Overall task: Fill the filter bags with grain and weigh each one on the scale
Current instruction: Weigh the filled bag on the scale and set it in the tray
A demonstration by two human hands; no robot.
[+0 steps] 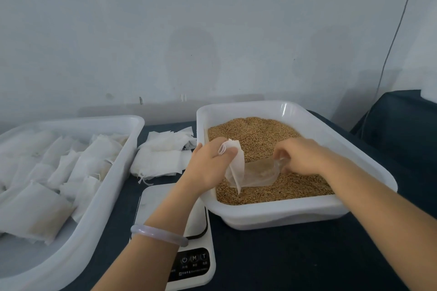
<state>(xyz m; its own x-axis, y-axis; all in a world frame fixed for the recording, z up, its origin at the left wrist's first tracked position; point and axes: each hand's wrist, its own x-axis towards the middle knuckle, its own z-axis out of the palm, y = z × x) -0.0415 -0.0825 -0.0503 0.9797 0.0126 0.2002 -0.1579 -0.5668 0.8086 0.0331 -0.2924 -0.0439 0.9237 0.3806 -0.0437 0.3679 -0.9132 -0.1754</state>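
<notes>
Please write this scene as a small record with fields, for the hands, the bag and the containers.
left hand: pinches the filter bag at its top
right hand: grips the bag's other end
bag position: above the grain, inside the grain tray
scale: in front, no bag on its visible part
left tray: holds filled bags, as it seems
empty bags: piled between the trays

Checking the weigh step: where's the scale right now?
Head view, bottom centre: the scale sits between the filled-bag tray and the grain tray, partly under the left forearm.
</notes>
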